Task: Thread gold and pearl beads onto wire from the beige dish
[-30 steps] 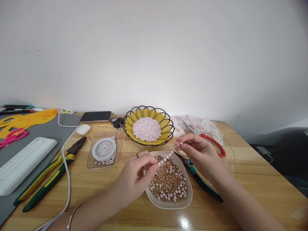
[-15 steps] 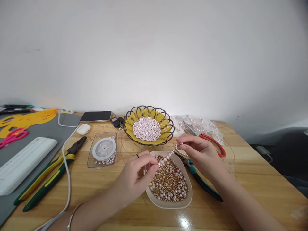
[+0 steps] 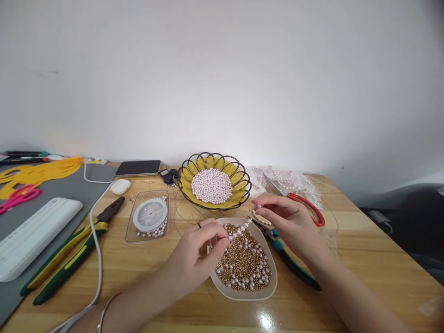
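I see my left hand pinching one end of a short pearl strand over the white dish; my right hand pinches the other. The strand slants up-right between them.

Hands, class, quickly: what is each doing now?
Left hand: fingers pinched on the bead strand.
Right hand: pinching the strand's other end.

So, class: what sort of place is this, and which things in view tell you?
Probably a home or hobby beading bench: a wire basket of pale pearls, a white dish of gold and pearl beads under both hands, left hand and right hand, and pliers on the wooden table.
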The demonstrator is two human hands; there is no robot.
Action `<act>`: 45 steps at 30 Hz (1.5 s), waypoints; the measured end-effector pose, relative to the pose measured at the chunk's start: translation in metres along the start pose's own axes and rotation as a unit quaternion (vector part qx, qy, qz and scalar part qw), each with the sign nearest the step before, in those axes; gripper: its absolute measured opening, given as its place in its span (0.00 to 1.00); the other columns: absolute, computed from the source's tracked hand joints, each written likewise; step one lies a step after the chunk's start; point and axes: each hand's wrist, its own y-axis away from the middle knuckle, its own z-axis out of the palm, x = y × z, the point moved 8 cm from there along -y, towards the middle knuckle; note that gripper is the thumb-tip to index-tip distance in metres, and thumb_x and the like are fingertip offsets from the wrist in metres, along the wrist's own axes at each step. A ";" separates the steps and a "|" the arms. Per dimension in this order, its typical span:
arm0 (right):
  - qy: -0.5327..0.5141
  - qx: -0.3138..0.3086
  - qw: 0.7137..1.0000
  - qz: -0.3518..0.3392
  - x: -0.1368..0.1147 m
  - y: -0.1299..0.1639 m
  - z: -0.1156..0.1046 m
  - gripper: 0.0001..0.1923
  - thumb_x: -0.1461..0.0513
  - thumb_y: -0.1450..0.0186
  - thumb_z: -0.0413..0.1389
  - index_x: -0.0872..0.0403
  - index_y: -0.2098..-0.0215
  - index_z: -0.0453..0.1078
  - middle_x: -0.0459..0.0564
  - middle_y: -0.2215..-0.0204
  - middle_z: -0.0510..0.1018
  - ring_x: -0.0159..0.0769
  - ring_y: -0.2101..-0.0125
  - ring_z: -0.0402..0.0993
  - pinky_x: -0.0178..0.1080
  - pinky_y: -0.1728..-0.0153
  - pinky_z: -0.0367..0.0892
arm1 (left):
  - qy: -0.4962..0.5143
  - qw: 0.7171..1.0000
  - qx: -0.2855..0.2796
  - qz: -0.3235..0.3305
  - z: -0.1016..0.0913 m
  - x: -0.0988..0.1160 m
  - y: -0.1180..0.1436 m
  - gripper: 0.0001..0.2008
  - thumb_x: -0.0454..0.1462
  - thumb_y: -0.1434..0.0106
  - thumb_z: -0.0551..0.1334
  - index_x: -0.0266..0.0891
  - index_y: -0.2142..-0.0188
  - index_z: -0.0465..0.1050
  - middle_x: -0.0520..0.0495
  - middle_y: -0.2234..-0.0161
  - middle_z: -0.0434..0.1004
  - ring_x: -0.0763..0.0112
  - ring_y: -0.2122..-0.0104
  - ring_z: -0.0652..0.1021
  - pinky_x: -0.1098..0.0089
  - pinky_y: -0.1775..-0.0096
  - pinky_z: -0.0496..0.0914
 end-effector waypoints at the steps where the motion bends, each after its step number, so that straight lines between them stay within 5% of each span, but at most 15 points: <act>1: -0.001 -0.002 1.000 -0.002 0.000 0.000 0.000 0.06 0.55 0.41 0.69 0.45 0.65 0.84 0.50 0.66 0.86 0.41 0.64 0.81 0.43 0.63 0.79 | -0.001 1.000 -0.001 -0.001 0.000 0.000 0.000 0.09 0.34 0.28 0.56 0.39 0.67 0.69 0.51 0.70 0.66 0.70 0.69 0.70 0.72 0.70 0.62; 45: -0.012 -0.029 0.999 -0.019 -0.005 0.002 0.002 0.07 0.62 0.38 0.67 0.42 0.64 0.84 0.47 0.66 0.86 0.36 0.66 0.79 0.36 0.66 0.75 | -0.012 1.000 -0.007 0.003 0.001 0.000 -0.001 0.09 0.35 0.28 0.56 0.38 0.67 0.69 0.50 0.70 0.67 0.70 0.69 0.70 0.71 0.68 0.64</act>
